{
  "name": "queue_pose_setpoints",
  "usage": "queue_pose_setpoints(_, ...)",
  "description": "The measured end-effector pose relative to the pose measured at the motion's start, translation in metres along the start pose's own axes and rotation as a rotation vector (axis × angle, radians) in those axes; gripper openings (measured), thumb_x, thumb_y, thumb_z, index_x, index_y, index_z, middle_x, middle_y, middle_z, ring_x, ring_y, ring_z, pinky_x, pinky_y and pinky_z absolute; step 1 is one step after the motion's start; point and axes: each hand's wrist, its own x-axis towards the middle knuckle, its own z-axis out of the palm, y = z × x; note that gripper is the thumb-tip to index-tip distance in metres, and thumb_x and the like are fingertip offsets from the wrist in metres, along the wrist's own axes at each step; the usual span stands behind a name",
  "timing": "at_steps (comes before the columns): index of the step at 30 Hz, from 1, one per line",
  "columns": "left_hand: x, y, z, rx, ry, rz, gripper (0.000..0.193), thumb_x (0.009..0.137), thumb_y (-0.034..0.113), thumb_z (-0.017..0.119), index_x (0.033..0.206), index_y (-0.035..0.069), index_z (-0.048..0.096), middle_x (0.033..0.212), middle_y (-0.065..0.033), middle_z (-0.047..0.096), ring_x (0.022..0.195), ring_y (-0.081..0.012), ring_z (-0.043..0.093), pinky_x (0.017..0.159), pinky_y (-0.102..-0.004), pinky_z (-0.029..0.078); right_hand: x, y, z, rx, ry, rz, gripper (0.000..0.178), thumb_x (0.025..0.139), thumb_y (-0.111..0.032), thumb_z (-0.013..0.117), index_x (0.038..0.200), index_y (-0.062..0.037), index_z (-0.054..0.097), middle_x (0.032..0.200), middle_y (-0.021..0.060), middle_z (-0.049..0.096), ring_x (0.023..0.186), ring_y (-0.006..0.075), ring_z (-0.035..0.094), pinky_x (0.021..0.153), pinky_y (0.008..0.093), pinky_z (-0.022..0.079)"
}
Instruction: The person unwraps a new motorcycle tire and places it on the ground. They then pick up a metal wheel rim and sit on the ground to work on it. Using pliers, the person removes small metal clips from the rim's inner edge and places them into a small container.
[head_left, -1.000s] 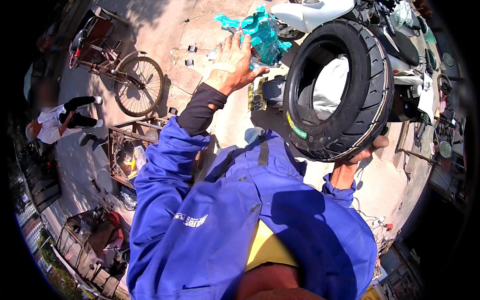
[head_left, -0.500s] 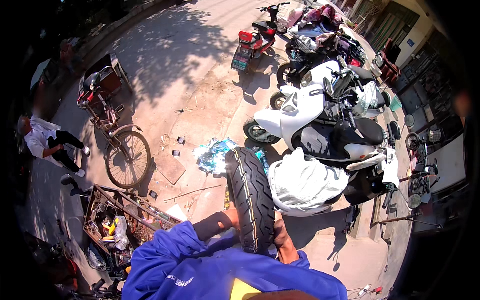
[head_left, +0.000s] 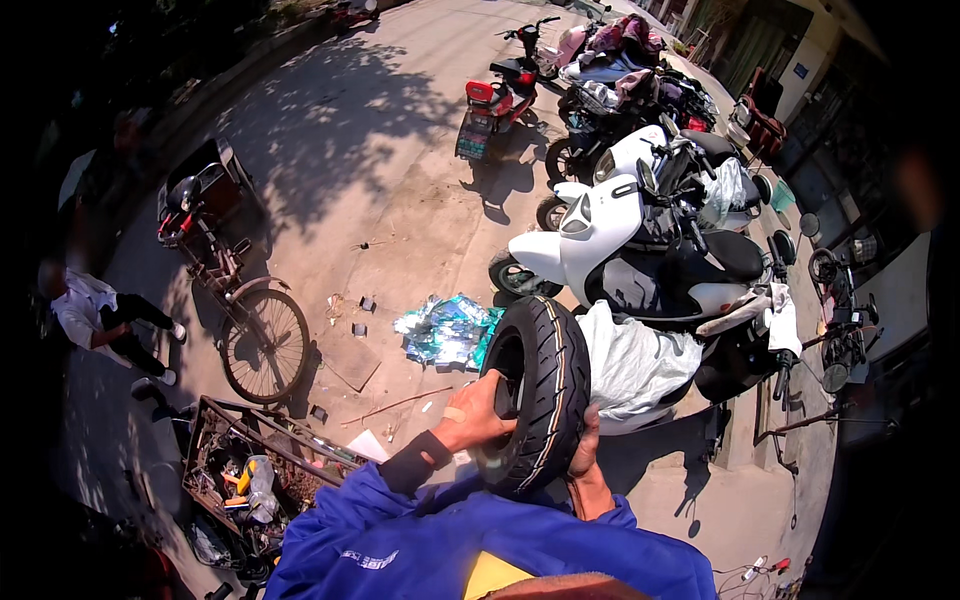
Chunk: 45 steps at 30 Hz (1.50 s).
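Note:
A black scooter tyre [head_left: 553, 385] with a yellow-and-white line along its tread is held up in front of my body, its open side turned to the left. My left hand [head_left: 474, 418], with a tan patch on its back, grips the tyre's near-left rim, the fingers reaching into the opening. Against the tread on the other side presses my right hand [head_left: 588, 462], its fingers partly hidden behind the rubber. On the ground beyond the tyre lies crumpled shiny blue-green wrapping [head_left: 450, 330].
White scooters [head_left: 600, 225] stand to the right, the nearest under a white cloth [head_left: 640, 360]. A cargo tricycle [head_left: 265, 340] and a metal cart of tools [head_left: 235, 470] are at left, near a seated person [head_left: 95, 315]. A red scooter [head_left: 495, 105] is farther off.
The tyre has turned so its hollow side now shows at the left. My left hand has come up onto its rim, and the tyre has shifted slightly right.

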Motion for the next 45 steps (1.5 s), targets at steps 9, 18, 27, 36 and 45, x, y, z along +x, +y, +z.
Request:
queue_pose_setpoints(9,0.057,-0.030,0.000,0.500,0.197,0.653,0.082,0.085,0.027,0.076,0.156,0.007,0.042,0.159,-0.0205,0.043,0.146,-0.0405,0.042,0.121,-0.0522,0.034,-0.013,-0.014,0.004,0.037,0.103,-0.112,0.084,0.101,-0.069,0.051,0.152,-0.0025,0.047,0.144,0.0144,0.061,0.127,0.0310,0.062,0.111,0.0455,0.050)
queue_pose_setpoints(18,0.033,-0.008,0.020,0.780,0.140,0.865,0.046,0.089,0.016,0.055,0.133,0.001,0.061,0.138,-0.0152,0.064,0.146,-0.0296,0.045,0.129,-0.0481,0.025,-0.011,-0.016,-0.008,0.211,-0.049,-0.056,0.085,0.102,-0.068,0.049,0.153,-0.0014,0.046,0.146,0.0151,0.060,0.127,0.0308,0.063,0.111,0.0467,0.050)
queue_pose_setpoints(27,0.053,-0.089,0.064,1.203,0.659,0.644,0.021,0.094,0.022,0.053,0.077,0.011,0.060,0.091,-0.0114,0.064,0.109,-0.0274,0.063,0.125,-0.0486,0.030,-0.002,-0.001,-0.001,0.131,-0.097,0.048,0.087,0.101,-0.067,0.053,0.156,-0.0013,0.041,0.147,0.0152,0.059,0.128,0.0304,0.062,0.113,0.0465,0.049)
queue_pose_setpoints(36,0.034,-0.091,0.041,0.787,0.170,0.703,0.006,0.089,0.019,0.058,0.087,0.016,0.063,0.068,-0.0013,0.054,0.084,-0.0220,0.059,0.107,-0.0493,0.037,-0.005,-0.020,0.003,0.153,-0.112,0.066,0.087,0.102,-0.071,0.044,0.155,-0.0027,0.042,0.149,0.0164,0.057,0.130,0.0316,0.061,0.112,0.0476,0.050)
queue_pose_setpoints(45,0.011,0.011,0.004,0.041,0.038,0.406,0.056,0.075,0.037,0.080,0.112,0.000,0.060,0.096,-0.0190,0.063,0.095,-0.0405,0.061,0.083,-0.0485,0.054,0.001,-0.002,-0.021,-0.075,-0.024,0.077,0.089,0.102,-0.073,0.044,0.152,-0.0002,0.047,0.138,0.0134,0.065,0.118,0.0271,0.068,0.102,0.0415,0.056)
